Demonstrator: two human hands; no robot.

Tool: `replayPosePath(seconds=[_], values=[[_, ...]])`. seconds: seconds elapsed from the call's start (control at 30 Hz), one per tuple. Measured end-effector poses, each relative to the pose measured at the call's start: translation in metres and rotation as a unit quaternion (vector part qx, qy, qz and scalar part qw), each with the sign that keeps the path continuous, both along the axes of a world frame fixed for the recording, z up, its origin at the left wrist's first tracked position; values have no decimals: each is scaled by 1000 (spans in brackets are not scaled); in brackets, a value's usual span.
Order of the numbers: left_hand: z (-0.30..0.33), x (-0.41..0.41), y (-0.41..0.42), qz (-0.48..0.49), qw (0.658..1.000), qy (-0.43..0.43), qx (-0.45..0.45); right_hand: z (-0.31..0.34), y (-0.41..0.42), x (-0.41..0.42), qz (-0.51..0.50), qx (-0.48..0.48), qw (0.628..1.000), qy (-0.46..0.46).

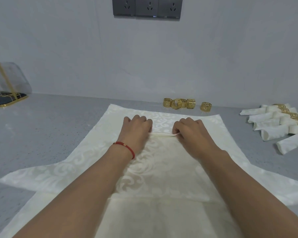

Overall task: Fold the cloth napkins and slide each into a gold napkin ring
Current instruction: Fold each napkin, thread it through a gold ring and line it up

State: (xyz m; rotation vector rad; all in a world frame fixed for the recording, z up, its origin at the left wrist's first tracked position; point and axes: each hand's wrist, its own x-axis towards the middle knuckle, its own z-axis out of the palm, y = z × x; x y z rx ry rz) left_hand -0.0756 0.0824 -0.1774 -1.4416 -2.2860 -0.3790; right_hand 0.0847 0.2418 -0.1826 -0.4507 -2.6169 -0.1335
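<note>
A cream patterned napkin (163,170) lies spread on the grey counter, over another cloth underneath. A thin rolled edge of the napkin (162,134) runs between my two hands. My left hand (136,129) has its fingers curled down on the left end of that roll. My right hand (189,130) pinches the right end. Several loose gold napkin rings (179,103) stand behind the napkin, one more (205,106) a little to the right. Several rolled napkins in gold rings (280,122) lie at the far right.
A clear cover with gold trim over a dark tray (5,83) stands at the far left by the wall. Grey wall sockets (147,7) are mounted above. The grey counter (50,121) runs to the wall.
</note>
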Motion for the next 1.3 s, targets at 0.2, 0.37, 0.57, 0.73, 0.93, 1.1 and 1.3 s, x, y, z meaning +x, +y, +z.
replayPosePath(seconds=[0.2, 0.37, 0.57, 0.73, 0.93, 1.1, 1.3], values=[[17, 5, -15, -25, 993, -88, -76, 8, -6, 11, -29, -126, 991, -18], [8, 0, -17, -15, 980, -199, 19, -1, -1, 6, -44, -208, 977, 8], [9, -2, -15, 11, 996, -76, -38, 7, -4, 12, -4, -123, 992, -27], [11, 1, -12, -12, 1000, 7, -26, 11, -3, 8, -7, 36, 999, -24], [23, 8, -15, -4, 992, 22, -127, 28, -11, 18, -6, -69, 989, -131], [22, 6, -24, -9, 992, -98, -77, 27, -3, 32, 4, -249, 968, -25], [16, 4, -26, -23, 987, -154, -45, 19, -4, 31, -23, -234, 971, -36]])
